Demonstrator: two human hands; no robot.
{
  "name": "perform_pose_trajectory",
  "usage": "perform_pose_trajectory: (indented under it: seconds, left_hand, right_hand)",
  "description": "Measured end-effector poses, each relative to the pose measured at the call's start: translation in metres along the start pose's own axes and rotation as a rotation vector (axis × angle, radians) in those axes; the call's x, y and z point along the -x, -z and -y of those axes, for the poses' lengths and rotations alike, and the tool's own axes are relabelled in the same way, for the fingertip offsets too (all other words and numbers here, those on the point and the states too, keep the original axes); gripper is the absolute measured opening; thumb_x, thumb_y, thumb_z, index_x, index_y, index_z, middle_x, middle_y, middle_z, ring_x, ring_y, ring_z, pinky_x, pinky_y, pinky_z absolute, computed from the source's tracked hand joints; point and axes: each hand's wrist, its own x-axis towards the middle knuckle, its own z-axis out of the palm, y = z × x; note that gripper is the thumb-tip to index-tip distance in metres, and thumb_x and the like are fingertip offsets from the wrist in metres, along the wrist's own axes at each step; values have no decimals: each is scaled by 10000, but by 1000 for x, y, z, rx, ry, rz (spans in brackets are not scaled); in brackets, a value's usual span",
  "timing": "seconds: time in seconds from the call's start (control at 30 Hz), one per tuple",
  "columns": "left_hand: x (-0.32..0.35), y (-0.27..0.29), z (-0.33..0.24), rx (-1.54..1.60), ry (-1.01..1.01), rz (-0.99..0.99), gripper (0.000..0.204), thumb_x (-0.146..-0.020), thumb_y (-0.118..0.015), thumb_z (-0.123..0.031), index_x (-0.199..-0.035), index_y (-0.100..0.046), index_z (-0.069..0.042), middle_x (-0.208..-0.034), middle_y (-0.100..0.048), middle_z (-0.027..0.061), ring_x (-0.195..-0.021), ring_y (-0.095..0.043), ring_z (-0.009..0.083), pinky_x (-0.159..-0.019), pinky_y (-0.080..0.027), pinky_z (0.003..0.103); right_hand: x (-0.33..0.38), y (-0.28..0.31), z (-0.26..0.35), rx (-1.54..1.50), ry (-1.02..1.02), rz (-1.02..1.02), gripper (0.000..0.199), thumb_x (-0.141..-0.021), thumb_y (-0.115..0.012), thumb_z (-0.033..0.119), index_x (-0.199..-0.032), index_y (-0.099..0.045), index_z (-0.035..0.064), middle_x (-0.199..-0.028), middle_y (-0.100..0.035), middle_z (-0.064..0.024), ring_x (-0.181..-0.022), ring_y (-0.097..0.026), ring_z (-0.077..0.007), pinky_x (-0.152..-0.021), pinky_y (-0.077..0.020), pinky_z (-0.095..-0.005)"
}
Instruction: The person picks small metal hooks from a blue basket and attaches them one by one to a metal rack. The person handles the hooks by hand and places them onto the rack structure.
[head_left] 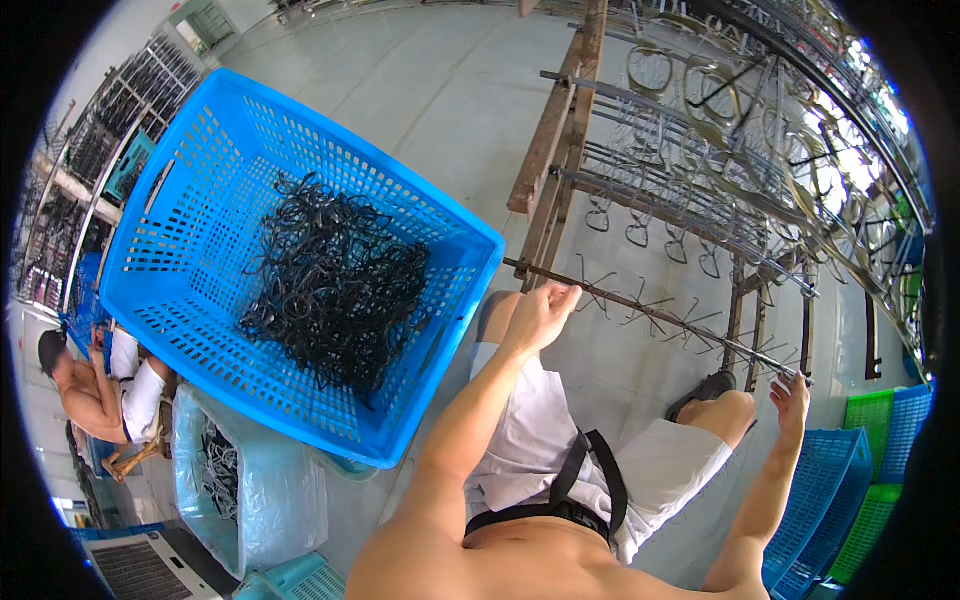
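A long thin metal rod with rows of small wire hooks [660, 316] stretches across in front of my knees. My left hand [545, 318] is closed at its left part, with the fingertips against the rod. Near the right end of the rod, my right hand [791, 402] has its fingers bent around it. The hooks between my hands carry nothing that I can see. To the left of my left arm stands a large blue plastic basket [470, 240], holding a tangled heap of thin black looped pieces [335, 285].
Ahead on the right, a wooden and metal rack [560, 130] holds rods with hanging metal frames [677, 243]. A plastic-lined bin [285, 515] sits below the basket. Blue crates [820, 500] and green crates [868, 525] stand at right. Another person [105, 395] sits far left.
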Motion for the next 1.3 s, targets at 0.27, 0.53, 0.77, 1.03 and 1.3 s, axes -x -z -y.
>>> perform_pose_trajectory:
  seconds: [0.27,0.53,0.77,1.03,1.3]
  left_hand:
    - [22,207,113,-683,761,-419,392,-811,-500,-353,-981,-609,-17,-1026,-623,234,-964,-593,402,-820,-475,477]
    - [44,328,180,-834,871,-1222,637,-695,-690,-309,-1208,-398,-69,-1246,-392,197,-1153,-392,392,-945,-351,514]
    - [11,432,157,-994,961,38,1151,-540,-815,-182,-1448,-108,-162,-1453,-277,163,-1325,-292,346,-1071,-302,430]
    - [16,415,179,-574,713,-16,1189,-519,-858,-312,-1420,-112,-97,-1295,-480,228,-1199,-468,361,-1034,-342,390]
    - [16,349,177,-786,676,-415,916,-624,-712,-346,-1351,-183,-174,-1058,-624,213,-1109,-539,342,-1107,-141,457]
  right_hand:
    - [111,-45,-29,245,186,-197,372,-935,-482,353,-1164,-529,63,-958,-557,-49,-770,-544,-138,-624,-456,-280]
    - [247,-239,-90,334,64,496,350,-914,-521,150,-1228,-459,8,-846,-563,-60,-610,-535,-103,-535,-440,-221]
    - [249,-270,-78,595,115,683,372,-906,-488,129,-1253,-417,13,-820,-556,-48,-653,-543,-102,-582,-442,-221]
    - [247,-267,-87,611,91,629,326,-898,-507,122,-1196,-449,3,-814,-568,-49,-665,-544,-99,-591,-446,-224]
    - [272,-305,-95,719,131,828,241,-858,-577,142,-1000,-530,-46,-786,-613,-127,-698,-603,-148,-663,-485,-273]
